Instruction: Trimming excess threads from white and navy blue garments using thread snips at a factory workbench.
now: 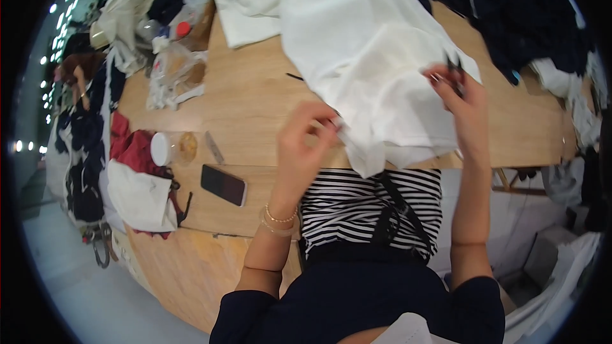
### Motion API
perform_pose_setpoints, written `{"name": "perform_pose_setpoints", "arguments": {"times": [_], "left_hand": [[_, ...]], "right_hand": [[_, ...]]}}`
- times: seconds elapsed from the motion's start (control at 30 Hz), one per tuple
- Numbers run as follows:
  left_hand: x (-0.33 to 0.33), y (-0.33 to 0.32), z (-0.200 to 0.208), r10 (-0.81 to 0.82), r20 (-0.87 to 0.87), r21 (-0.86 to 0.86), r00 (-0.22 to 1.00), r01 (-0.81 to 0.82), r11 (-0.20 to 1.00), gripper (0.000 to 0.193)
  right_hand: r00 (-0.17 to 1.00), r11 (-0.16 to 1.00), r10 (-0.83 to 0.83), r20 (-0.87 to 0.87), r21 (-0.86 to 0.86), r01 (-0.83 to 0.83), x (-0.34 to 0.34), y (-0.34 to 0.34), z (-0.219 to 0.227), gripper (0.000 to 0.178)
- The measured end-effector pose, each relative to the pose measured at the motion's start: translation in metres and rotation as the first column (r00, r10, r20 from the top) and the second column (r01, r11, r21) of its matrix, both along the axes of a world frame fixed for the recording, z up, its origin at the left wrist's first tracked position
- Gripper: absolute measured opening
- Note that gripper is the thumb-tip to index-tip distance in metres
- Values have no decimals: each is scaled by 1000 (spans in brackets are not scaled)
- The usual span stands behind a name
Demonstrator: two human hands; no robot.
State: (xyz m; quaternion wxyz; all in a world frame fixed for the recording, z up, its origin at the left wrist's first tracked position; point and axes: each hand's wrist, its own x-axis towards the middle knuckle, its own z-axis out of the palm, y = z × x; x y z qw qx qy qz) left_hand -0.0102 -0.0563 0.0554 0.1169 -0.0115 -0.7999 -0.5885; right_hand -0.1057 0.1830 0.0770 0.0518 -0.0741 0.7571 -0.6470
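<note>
A white garment lies spread over the wooden table, its near end rumpled and hanging slightly over the front edge. At the left side of that near end is my left hand, blurred by motion, with thumb and fingers pinched at the cloth's edge. My right hand is raised over the right part of the garment. Its fingers are closed around small black thread snips, whose points stick up past the fingers. The snips' handles are mostly hidden in the hand.
On the table at left lie a dark phone, a clear jar with a white lid, a small cutter and plastic bags. Red cloth and white cloth lie farther left. Dark garments cover the far right.
</note>
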Motion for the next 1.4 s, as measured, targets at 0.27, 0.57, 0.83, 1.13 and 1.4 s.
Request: {"name": "perform_pose_setpoints", "arguments": {"times": [0.27,0.57,0.83,1.13,1.4], "left_hand": [[38,49,-46,-178,55,-220,982,186,958,27],[15,41,-21,-294,160,116,942,278,954,12],[9,-21,-3,-68,129,182,989,44,982,10],[15,-203,-21,660,-25,-621,750,-529,578,13],[-62,-310,-104,771,-44,-776,635,-508,374,19]], "right_hand": [[946,985,164,280,-2,-170,64,47,-28,14],[972,984,173,161,-65,-165,66,-7,-24,30],[943,949,-314,-112,-55,309,-25,35,-55,27],[832,960,-248,-497,-11,279,-54,26,-21,37],[924,983,-167,-344,11,182,-39,-40,-22,42]]}}
